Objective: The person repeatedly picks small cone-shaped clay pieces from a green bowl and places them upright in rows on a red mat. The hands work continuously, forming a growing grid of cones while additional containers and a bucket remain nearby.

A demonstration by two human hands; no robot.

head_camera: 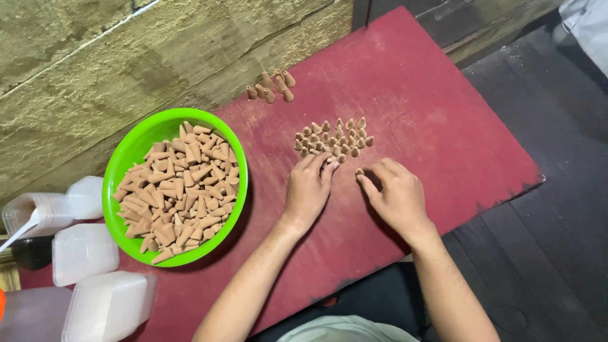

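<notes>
On the worn red board (437, 120), the left hand (308, 189) lies flat, fingertips touching the standing cluster of small tan cones (332, 137), while the right hand (396, 193) pinches one cone (360, 171) just beside it — more cones fill the glossy green bowl (130, 152).

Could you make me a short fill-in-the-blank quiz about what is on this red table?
1. The heap of loose brown cones lies in a bowl coloured ____.
2. The table top is coloured ____.
3. The left hand and the right hand rest beside the larger group of cones standing ____.
4. The smaller group of cones stands nearer the ____ than the hands.

Missing words: green; red; upright; wall
</notes>
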